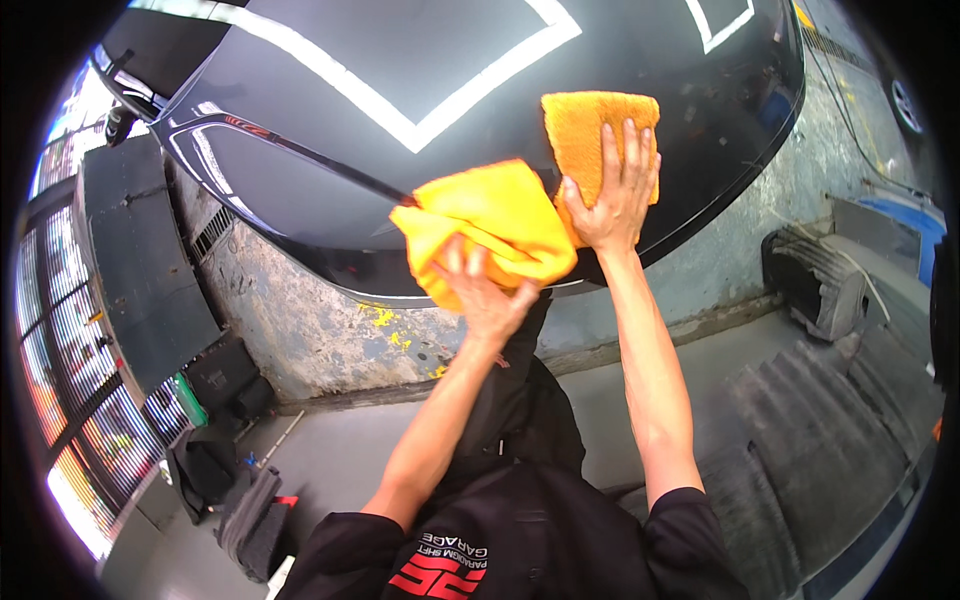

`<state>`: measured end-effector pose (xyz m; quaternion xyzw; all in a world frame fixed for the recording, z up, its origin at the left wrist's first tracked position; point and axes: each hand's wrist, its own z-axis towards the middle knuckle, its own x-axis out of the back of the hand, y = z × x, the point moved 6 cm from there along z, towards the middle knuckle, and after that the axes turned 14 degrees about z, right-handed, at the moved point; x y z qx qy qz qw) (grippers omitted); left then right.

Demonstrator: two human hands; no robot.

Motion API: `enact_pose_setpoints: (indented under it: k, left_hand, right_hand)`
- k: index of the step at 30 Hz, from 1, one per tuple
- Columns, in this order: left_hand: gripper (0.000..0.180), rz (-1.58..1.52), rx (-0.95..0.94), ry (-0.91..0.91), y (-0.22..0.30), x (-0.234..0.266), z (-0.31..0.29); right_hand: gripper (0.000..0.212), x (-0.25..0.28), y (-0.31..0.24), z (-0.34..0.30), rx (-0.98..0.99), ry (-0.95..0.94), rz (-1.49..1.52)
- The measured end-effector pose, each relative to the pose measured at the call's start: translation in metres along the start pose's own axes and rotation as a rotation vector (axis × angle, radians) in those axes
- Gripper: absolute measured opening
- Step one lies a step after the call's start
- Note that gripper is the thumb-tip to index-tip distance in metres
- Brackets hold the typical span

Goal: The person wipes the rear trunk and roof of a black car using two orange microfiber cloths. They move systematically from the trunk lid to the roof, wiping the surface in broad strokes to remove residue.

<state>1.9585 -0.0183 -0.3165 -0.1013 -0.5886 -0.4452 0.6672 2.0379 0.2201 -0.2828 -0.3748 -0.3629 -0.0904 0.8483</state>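
Observation:
A glossy dark car body [480,100] curves in front of me, with bright strip-light reflections on it. My right hand [618,200] lies flat with its fingers stretched out on a folded orange microfibre cloth [580,125], which rests against the paintwork. To its left, a bunched yellow-orange microfibre cloth [515,215] lies over the car's near edge and the end of a thin dark lamp strip [330,163]. My left hand [485,295] has its fingers bent into the folds of this cloth; they are slightly blurred.
Worn, paint-flecked floor [310,340] runs under the car's edge. Dark floor mats [820,450] lie at right, beside a black rolled or bent piece [815,285]. At left are a dark flat panel [150,260], a black bag-like item [205,465] and a barred window [70,330].

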Motion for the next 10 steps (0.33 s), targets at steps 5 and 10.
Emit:
enact_pose_setpoints:
  k: [5, 10]
  left_hand:
    - [0.106, 0.125, 0.017, 0.14, -0.034, 0.04, 0.099]
    - [0.116, 0.354, -0.113, 0.004, -0.016, 0.07, 0.123]
  right_hand:
    - [0.087, 0.028, 0.059, 0.015, -0.021, 0.037, 0.018]
    - [0.09, 0.032, 0.069, 0.015, -0.051, -0.019, 0.052]
